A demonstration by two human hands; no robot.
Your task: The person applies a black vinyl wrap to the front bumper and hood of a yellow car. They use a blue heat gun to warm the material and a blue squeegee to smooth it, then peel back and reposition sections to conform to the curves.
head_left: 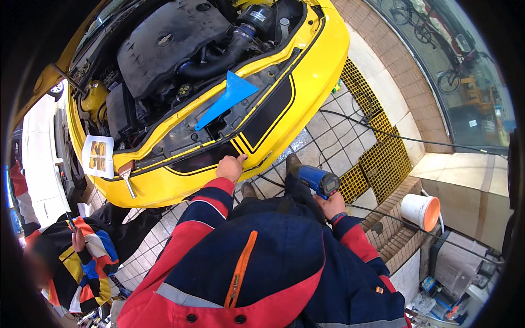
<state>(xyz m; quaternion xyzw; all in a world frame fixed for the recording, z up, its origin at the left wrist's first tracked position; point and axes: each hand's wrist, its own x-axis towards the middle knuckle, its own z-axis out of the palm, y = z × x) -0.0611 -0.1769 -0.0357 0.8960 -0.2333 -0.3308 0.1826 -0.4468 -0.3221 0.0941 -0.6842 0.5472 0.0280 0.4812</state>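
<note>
On the front of a yellow car (328,33) my left hand (230,169) rests beside the lower edge of a black film panel with yellow and black outlines (270,112). One finger points to the right along the bodywork; the other fingers are partly hidden. My right hand (330,205) grips a blue heat gun (318,180) with a small display at its rear, held low beside my leg. A blue plastic squeegee (234,95) lies on the dark cover behind the bumper. At the left, a brown-edged scraper with a pale handle (128,177) leans on the bumper.
Under the raised bonnet lies the exposed engine cover (169,41). A white card with yellow pictures (98,156) sits at the front left. Another person (82,257) holds a phone at lower left. Black cable (394,218), yellow grating (388,153) and a white bucket (415,210) are to my right.
</note>
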